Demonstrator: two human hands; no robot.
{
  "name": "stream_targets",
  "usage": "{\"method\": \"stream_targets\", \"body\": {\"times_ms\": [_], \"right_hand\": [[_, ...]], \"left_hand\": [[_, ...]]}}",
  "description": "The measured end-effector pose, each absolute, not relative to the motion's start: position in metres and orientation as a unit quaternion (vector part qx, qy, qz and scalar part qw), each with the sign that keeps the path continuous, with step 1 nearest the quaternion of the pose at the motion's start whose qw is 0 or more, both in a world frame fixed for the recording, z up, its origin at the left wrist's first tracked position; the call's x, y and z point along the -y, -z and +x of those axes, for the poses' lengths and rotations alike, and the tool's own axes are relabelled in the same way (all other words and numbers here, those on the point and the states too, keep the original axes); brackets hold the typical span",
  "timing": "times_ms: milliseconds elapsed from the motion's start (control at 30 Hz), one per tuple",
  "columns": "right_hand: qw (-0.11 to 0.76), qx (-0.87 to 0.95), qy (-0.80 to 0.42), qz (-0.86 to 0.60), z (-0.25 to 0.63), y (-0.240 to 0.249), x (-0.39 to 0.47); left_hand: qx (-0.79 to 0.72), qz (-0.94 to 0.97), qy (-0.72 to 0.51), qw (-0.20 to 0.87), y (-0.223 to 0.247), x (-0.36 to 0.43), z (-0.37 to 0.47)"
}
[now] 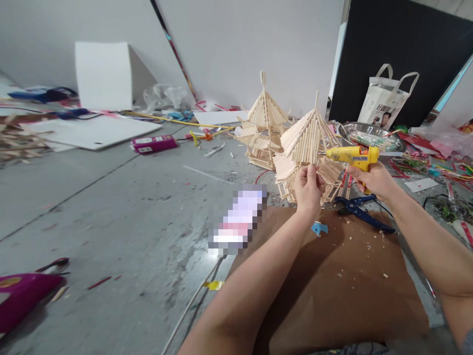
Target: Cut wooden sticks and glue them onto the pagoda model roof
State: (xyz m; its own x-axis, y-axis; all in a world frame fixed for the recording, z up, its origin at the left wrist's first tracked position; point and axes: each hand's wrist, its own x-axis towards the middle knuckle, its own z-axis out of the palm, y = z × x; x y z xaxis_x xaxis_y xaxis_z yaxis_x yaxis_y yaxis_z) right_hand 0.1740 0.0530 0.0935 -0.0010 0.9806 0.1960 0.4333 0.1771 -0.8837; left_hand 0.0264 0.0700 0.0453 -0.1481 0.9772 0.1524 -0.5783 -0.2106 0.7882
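Two pavilion models made of thin wooden sticks stand on the floor. The nearer model (303, 140) has a pointed roof over a wider lower tier; the farther model (264, 121) is just behind it to the left. My left hand (309, 190) is pinched at the nearer model's front, at the lower edge of its upper roof, on what looks like a stick. My right hand (371, 178) is wrapped round a yellow glue gun (353, 156), its nozzle pointing left at the roof, close above my left fingers.
Brown paper (332, 286) lies in front, with blue pliers (364, 213) and a blue scrap (319, 228). Left of it is a blurred-out phone (240, 217) with a cable. A metal bowl of sticks (373, 138) and a paper bag (384, 101) stand at back right.
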Motion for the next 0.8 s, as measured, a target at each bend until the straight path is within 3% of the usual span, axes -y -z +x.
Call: {"method": "stream_targets", "body": {"times_ms": [533, 800], "right_hand": [[0.415, 0.646, -0.319, -0.556, 0.174, -0.094, -0.049], [0.511, 0.562, -0.361, -0.541, 0.202, -0.094, -0.041]], "left_hand": [[-0.289, 0.34, -0.701, 0.557, -0.045, -0.071, 0.027], [-0.299, 0.351, -0.685, 0.564, -0.046, -0.072, 0.025]]}}
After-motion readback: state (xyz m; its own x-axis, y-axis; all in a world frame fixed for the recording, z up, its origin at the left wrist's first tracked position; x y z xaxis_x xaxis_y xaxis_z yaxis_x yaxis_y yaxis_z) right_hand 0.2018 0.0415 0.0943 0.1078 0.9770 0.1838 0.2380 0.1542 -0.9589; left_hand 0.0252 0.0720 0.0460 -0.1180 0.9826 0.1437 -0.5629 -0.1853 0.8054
